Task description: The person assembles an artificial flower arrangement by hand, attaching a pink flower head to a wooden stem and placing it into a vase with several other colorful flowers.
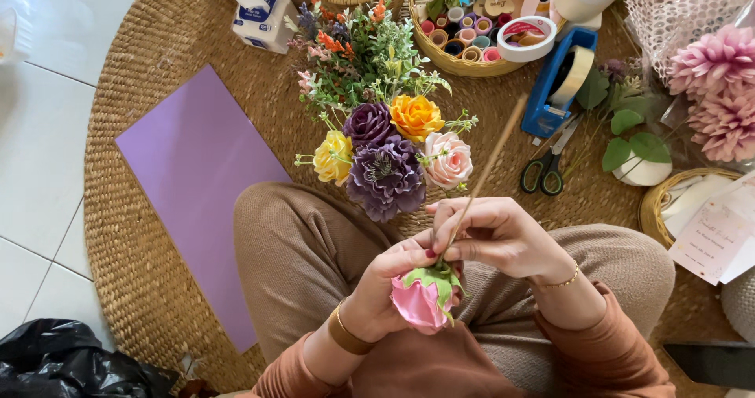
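Left hand (385, 288): cups a pink paper rose (421, 302) head-down over the lap, the grip closed around the bloom, the green sepals (437, 278) facing up

Right hand (495, 237): pinches a thin wooden stick (486, 170) between the fingertips, the grip narrow and closed on it, the lower end meeting the green base of the bloom

Where the rose is: held in the air just above the knees, touching both hands, apart from everything on the mat

Step in hand: judged from the pose, the stem is being seated into the base of the flower

What the next move calls for: a steady bloom and a straight push along the stick, since a slant would likely tear the sepals

On the mat: a round woven mat (141, 272) carries a purple paper sheet (197, 186), lying flat to the left of the knee

Ahead of the knees: a bunch of finished flowers (385, 150) in purple, yellow, orange and pink

To the right: black-handled scissors (544, 170) beside a blue tape dispenser (554, 83); a basket of ribbon rolls (464, 40) stands behind
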